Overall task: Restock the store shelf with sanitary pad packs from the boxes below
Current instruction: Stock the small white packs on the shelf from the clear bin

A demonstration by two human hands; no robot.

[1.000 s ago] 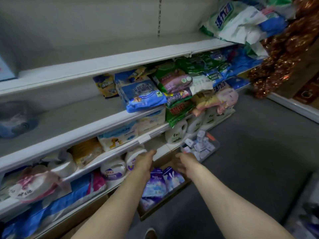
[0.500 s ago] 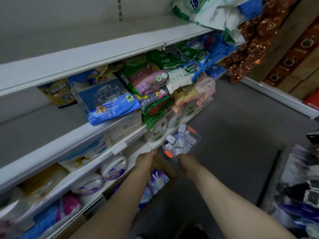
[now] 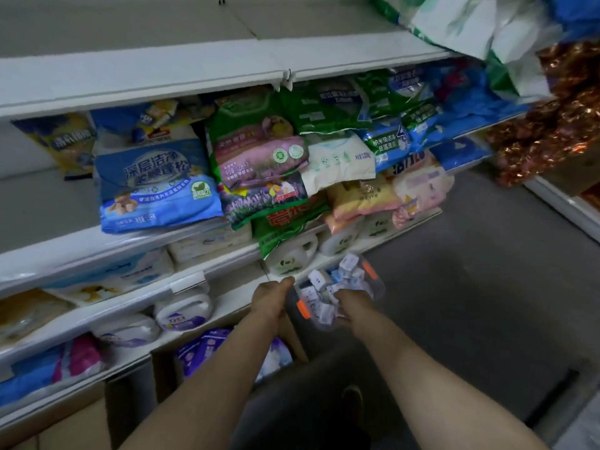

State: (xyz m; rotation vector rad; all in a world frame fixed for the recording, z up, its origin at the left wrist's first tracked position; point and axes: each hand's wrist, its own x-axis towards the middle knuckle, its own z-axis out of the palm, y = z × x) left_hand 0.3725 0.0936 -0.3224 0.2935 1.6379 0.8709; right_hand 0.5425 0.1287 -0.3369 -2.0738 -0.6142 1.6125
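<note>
Head view: we are looking down at the shelf (image 3: 207, 64) and floor.
Left hand (image 3: 271, 298): we are gripping the near-left edge of the clear bin (image 3: 373, 280), fingers curled.
Right hand (image 3: 352, 302): we are reaching into the bin; its fingers are hidden, so we cannot tell the grip.
Pad packs (image 3: 207, 349): they are sitting in the box (image 3: 293, 332) under our left arm, untouched.
Risk: the bin is looking tilted, so small packets (image 3: 316, 280) may be spilling out if we lift unevenly.

Both hands' fingers are hidden behind their backs; the purple packs (image 3: 207, 349) are blurred, labels unreadable.
</note>
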